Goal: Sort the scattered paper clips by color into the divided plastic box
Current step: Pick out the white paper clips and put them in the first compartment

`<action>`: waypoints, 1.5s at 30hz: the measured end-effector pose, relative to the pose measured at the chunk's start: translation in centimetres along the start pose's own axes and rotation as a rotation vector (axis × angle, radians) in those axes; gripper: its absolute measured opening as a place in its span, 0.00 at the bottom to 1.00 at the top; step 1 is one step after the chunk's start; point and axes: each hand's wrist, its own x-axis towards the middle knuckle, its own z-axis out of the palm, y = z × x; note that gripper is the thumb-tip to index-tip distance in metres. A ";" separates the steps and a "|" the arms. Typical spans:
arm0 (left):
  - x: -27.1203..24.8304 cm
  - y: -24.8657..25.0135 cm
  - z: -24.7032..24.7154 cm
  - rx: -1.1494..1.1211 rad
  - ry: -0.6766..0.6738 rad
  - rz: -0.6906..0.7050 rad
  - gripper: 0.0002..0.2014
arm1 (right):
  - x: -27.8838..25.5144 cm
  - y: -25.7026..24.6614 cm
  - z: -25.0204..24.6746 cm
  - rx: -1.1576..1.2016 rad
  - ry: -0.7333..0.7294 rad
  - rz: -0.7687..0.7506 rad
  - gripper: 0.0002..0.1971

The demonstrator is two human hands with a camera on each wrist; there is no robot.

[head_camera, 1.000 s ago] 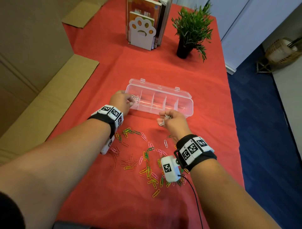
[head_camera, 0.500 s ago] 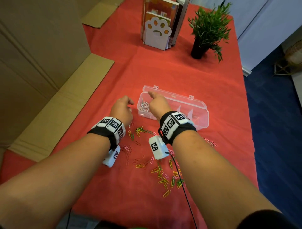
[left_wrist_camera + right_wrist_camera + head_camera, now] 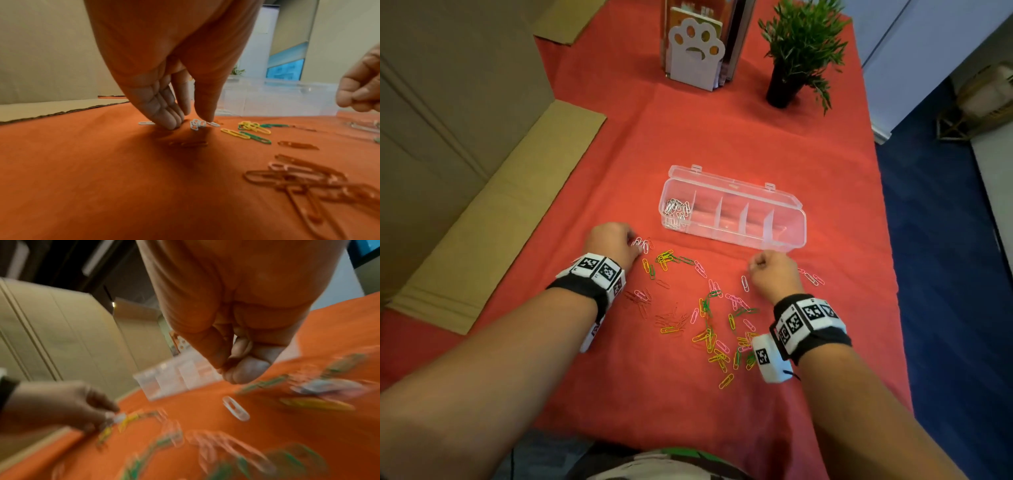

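Your divided box (image 3: 734, 214) sits mid-bench (image 3: 722, 137), with clips (image 3: 677, 210) in its leftmost compartment. Scattered clips (image 3: 709, 308) lie before it, nearer you. Behind it stand a holder (image 3: 695, 51) and, right, a plant (image 3: 798, 51).

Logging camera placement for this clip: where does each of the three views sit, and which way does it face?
Head: above, facing forward and down at the clear divided box; both forearms show.
Left wrist: low along the left hand, whose fingers touch white paper clips.
Right wrist: blurred, along the curled right hand.
Shared: both wrist views show the box and the opposite hand.
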 end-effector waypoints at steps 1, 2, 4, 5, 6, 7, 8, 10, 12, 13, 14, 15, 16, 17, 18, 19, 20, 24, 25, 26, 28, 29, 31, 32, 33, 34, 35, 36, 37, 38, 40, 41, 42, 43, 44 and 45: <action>0.1 0.0 0.2 0.017 -0.003 0.004 0.14 | -0.4 0.6 0.1 -0.062 0.002 0.010 0.07; 0.1 0.0 0.3 0.033 -0.011 0.007 0.15 | -0.7 1.0 0.4 -0.102 -0.008 0.001 0.06; 0.1 -0.1 0.4 0.048 -0.028 0.020 0.13 | -1.0 1.4 1.2 -0.171 -0.021 -0.040 0.06; 0.1 -0.1 0.5 0.049 -0.032 0.025 0.11 | -1.1 1.3 1.7 -0.204 -0.019 -0.059 0.09; -0.1 0.0 0.5 0.046 -0.033 0.030 0.10 | -1.2 1.2 2.2 -0.225 -0.006 -0.076 0.11; -0.2 0.0 0.6 0.039 -0.026 0.036 0.10 | -1.3 1.1 2.6 -0.242 0.011 -0.089 0.12; -0.3 0.2 0.5 0.023 -0.010 0.040 0.10 | -1.4 0.9 3.0 -0.254 0.020 -0.108 0.12; -0.5 0.1 0.4 -0.055 0.018 0.015 0.10 | -1.5 0.7 3.4 -0.292 0.011 -0.156 0.15; -0.6 -0.2 0.4 -0.214 0.003 -0.075 0.10 | -1.4 0.5 3.3 -0.293 -0.011 -0.156 0.16; -0.6 -0.4 0.3 -0.357 -0.020 -0.141 0.10 | -1.3 0.4 3.2 -0.259 -0.036 -0.133 0.15; -0.7 -0.4 0.1 -0.535 -0.054 -0.222 0.09 | -1.3 0.2 2.9 -0.195 -0.061 -0.112 0.14; -0.8 -0.5 -0.1 -0.723 -0.082 -0.302 0.07 | -1.2 0.1 2.8 -0.085 -0.096 -0.078 0.12; -1.0 -0.6 -0.5 -0.896 -0.102 -0.372 0.08 | -1.3 0.0 2.6 0.090 -0.140 -0.024 0.10; -1.2 -0.7 -0.9 -1.041 -0.124 -0.428 0.10 | -1.4 -0.1 2.5 0.317 -0.188 0.056 0.11; -1.5 -0.7 -1.5 -1.161 -0.156 -0.473 0.11 | -1.6 -0.2 2.4 0.568 -0.231 0.140 0.12; -1.7 -0.9 -2.0 -1.264 -0.189 -0.517 0.11 | -1.9 -0.3 2.2 0.795 -0.259 0.202 0.13; -2.1 -1.1 -2.5 -1.361 -0.213 -0.563 0.10 | -2.1 -0.4 2.1 0.968 -0.280 0.238 0.13; -2.8 -2.0 -3.7 -1.598 -0.234 -0.637 0.10 | -2.3 -0.8 1.8 1.118 -0.319 0.263 0.09; -2.9 -1.9 -3.8 -1.598 -0.246 -0.636 0.10 | -2.2 -0.9 1.9 1.052 -0.309 0.251 0.09; -2.8 -1.7 -3.6 -1.552 -0.254 -0.638 0.08 | -2.1 -1.0 2.0 0.974 -0.294 0.240 0.08; -2.3 -1.1 -2.9 -1.335 -0.232 -0.606 0.12 | -1.8 -1.1 2.2 0.789 -0.251 0.209 0.07; -1.9 -0.8 -2.4 -1.124 -0.189 -0.534 0.14 | -1.6 -1.0 2.3 0.687 -0.229 0.189 0.06; -1.1 -0.8 -1.4 -0.524 -0.051 -0.301 0.10 | -1.5 -0.7 2.4 0.494 -0.181 0.143 0.07; -0.9 -1.0 -1.1 -0.271 0.012 -0.201 0.10 | -1.5 -0.5 2.4 0.419 -0.156 0.113 0.08; -0.7 -1.4 -0.7 -0.108 0.046 -0.130 0.12 | -1.5 -0.3 2.5 0.361 -0.136 0.082 0.09; -0.5 -1.8 -0.4 -0.006 0.062 -0.088 0.13 | -1.6 0.0 2.4 0.317 -0.125 0.060 0.09; -0.3 -2.3 0.0 0.059 0.077 -0.064 0.13 | -1.7 0.3 2.4 0.279 -0.121 0.050 0.09; -0.3 -2.5 0.2 0.076 0.084 -0.069 0.12 | -1.8 0.7 2.4 0.244 -0.121 0.050 0.09; -0.3 -2.7 0.4 0.075 0.092 -0.083 0.10 | -1.9 1.2 2.4 0.216 -0.123 0.058 0.10; -0.4 -2.6 0.6 0.078 0.091 -0.102 0.10 | -2.0 1.7 2.4 0.196 -0.120 0.067 0.10; -0.8 -2.2 0.7 0.103 0.074 -0.134 0.12 | -2.2 2.8 2.1 0.140 -0.097 0.074 0.10; -0.9 -2.0 0.7 0.102 0.072 -0.135 0.13 | -2.2 3.4 1.8 0.101 -0.073 0.075 0.10; -0.9 -1.6 0.6 0.082 0.077 -0.128 0.14 | -2.1 4.0 1.4 0.058 -0.035 0.082 0.09; -1.0 -1.3 0.4 0.036 0.071 -0.124 0.15 | -1.9 4.6 0.9 0.015 0.022 0.090 0.08; -1.1 -0.7 0.1 -0.051 0.048 -0.140 0.15 | -1.6 5.2 0.3 -0.023 0.088 0.099 0.09; -1.2 -0.3 -0.1 -0.185 0.007 -0.190 0.14 | -1.2 5.9 -0.4 -0.062 0.152 0.106 0.10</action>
